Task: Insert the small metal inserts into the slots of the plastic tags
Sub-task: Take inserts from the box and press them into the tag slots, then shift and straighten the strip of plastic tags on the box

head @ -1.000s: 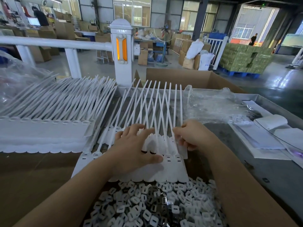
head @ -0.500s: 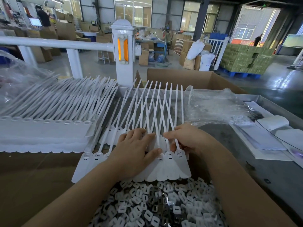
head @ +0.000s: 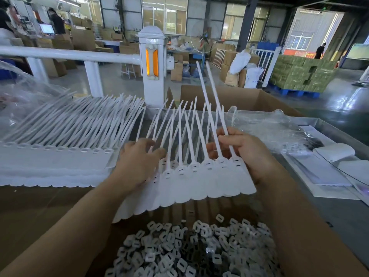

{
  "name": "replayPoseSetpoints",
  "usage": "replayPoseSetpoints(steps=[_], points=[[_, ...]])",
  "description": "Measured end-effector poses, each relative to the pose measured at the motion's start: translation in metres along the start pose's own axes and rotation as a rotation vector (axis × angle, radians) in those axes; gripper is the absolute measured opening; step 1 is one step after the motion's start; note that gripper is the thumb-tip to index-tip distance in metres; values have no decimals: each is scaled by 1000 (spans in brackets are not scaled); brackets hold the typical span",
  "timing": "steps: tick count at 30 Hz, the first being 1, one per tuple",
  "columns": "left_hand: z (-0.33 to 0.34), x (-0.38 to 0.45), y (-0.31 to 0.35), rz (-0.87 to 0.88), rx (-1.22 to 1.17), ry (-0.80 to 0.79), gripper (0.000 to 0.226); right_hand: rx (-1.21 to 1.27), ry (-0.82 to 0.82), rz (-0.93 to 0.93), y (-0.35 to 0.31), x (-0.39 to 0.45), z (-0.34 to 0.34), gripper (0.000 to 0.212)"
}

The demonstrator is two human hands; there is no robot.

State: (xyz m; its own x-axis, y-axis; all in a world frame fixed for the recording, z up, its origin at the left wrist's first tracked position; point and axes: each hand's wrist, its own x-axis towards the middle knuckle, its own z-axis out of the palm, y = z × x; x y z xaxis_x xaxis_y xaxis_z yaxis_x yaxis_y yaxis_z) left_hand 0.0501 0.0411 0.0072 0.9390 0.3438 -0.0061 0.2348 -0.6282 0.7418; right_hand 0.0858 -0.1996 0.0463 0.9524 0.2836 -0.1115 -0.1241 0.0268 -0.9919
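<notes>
Centre frame, right hand [head: 245, 154]: tails of two plastic tags [head: 229, 176] pinched.
Left hand [head: 137, 162]: fingers spread flat on tag row.
Tip: slots kept exposed, level, before metal inserts [head: 191, 250] are pushed.

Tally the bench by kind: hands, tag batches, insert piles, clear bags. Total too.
Hands: 2, left hand and right hand
Tag batches: 2, stacked tag row and fanned tag row
Insert piles: 1, insert pile
Clear bags: 2, left bag and right bag
Total: 7
</notes>
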Motion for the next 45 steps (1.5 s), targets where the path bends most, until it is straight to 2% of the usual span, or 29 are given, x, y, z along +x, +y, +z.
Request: replayPoseSetpoints(steps=[2, 6, 12, 15, 19, 22, 24, 26, 28, 30, 34, 37, 41, 45], points=[[-10, 2, 1, -79, -111, -54, 42, 52, 2, -65, -3, -1, -2, 20], [-22, 5, 7, -134, -246, -39, 37, 193, 8, -202, -5, -2, -6, 21], [-34, -1, 6, -295, -510, -185, 46, 307, 47, -282, 3, -2, -11, 30], [-43, -2, 0, -214, -647, -351, 42, 348, 84, -273, 8, -1, -15, 28], [-61, 0, -12, 71, -711, -705, 47, 326, 130, -262, 12, 1, -20, 25], [-65, 4, -20, 124, -753, -756, 58, 228, 214, -207, 12, 6, -22, 22], [-59, 7, -24, 97, -802, -671, 62, 140, 245, -123, 13, 9, -22, 20], [-49, 12, -27, 73, -802, -483, 64, 84, 248, -57, 16, 13, -22, 18], [-37, 12, -27, 104, -742, -308, 54, 44, 265, -60, 19, 16, -22, 16], [-26, 12, -26, 151, -645, -198, 45, 11, 285, -87, 22, 20, -20, 16], [-10, 14, -26, 181, -572, -52, 46, -55, 285, -58, 24, 24, -19, 20], [-3, 12, -25, 180, -494, -9, 51, -210, 304, -74, 27, 27, -20, 14], [0, 16, -27, 236, -435, 44, 43, -340, 254, -79, 36, 34, -20, 43], [5, 20, -32, 230, -366, 80, 52, -583, 138, 18, 43, 38, -18, 82]])
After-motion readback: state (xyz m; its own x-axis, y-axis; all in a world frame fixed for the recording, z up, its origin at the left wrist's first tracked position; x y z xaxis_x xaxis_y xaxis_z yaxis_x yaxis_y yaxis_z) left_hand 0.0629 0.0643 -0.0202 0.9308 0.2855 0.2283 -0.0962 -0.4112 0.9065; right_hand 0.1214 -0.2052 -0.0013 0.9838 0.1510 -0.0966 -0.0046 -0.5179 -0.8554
